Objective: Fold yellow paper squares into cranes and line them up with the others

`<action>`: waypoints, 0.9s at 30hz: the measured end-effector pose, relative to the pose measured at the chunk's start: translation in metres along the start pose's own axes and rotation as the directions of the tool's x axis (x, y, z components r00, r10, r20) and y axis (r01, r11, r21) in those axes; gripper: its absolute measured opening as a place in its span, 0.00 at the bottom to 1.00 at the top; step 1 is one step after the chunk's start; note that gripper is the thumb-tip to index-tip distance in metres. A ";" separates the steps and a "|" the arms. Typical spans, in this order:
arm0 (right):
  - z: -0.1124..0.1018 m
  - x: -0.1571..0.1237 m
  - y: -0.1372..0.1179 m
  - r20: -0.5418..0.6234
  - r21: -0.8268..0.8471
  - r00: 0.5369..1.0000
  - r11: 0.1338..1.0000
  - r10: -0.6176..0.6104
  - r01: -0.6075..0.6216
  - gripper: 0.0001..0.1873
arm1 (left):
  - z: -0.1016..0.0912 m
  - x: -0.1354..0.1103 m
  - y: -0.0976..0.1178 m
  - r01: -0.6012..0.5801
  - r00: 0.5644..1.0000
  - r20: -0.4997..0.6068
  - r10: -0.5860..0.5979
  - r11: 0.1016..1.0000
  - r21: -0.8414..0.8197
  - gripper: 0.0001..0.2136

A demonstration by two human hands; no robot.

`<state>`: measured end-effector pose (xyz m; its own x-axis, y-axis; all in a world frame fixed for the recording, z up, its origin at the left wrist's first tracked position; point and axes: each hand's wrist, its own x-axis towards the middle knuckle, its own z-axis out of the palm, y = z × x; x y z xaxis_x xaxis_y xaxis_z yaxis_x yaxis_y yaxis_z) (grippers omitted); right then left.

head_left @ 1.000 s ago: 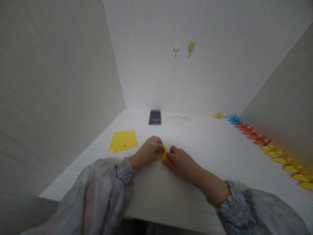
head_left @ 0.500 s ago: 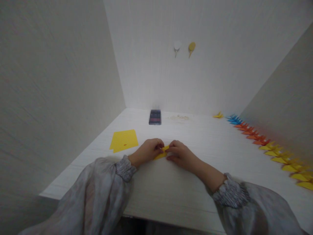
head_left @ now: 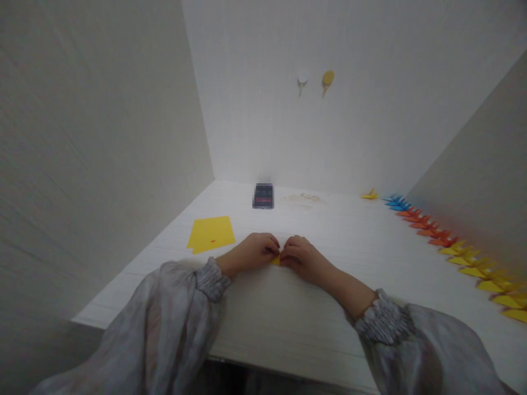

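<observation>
A small folded piece of yellow paper (head_left: 275,259) lies on the white table (head_left: 288,307) between my two hands. My left hand (head_left: 254,250) is closed, its fingertips pinching the paper's left side. My right hand (head_left: 301,254) is closed too and pinches the right side. Only a small corner of the paper shows; the fingers cover most of it. Both hands rest on the tabletop, close together near its middle.
A stack of flat yellow paper sheets (head_left: 211,233) lies to the left. A dark small box (head_left: 263,196) stands at the back. A row of folded paper pieces, blue (head_left: 396,203), orange (head_left: 428,230) and yellow (head_left: 486,271), runs along the right wall. Two hooks (head_left: 315,81) hang on the back wall.
The yellow paper went from upright between my hands to lying flat and mostly hidden. My hands drew closer together over it, the right hand moving up and left.
</observation>
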<state>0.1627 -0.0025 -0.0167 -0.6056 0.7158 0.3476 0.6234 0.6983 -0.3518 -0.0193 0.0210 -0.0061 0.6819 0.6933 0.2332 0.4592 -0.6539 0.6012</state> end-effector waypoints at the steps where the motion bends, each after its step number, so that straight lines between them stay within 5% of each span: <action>1: 0.000 0.000 0.000 0.001 0.013 1.000 1.000 -0.008 0.008 0.04 | 0.000 0.000 0.001 -0.008 1.000 0.001 0.008 1.000 0.000 0.08; 9: 0.006 0.002 0.000 0.016 0.031 0.998 0.997 0.068 -0.068 0.04 | 0.002 0.002 -0.010 0.009 1.000 0.022 -0.007 0.996 -0.092 0.05; 27: 0.013 0.007 0.005 0.032 -0.067 0.983 0.981 0.183 -0.181 0.05 | -0.004 0.002 -0.004 0.018 0.997 0.073 -0.017 1.000 -0.013 0.07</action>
<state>0.1554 0.0065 -0.0269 -0.4969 0.8313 0.2491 0.7543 0.5556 -0.3497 -0.0219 0.0261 -0.0053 0.7137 0.6803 0.1667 0.4641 -0.6376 0.6149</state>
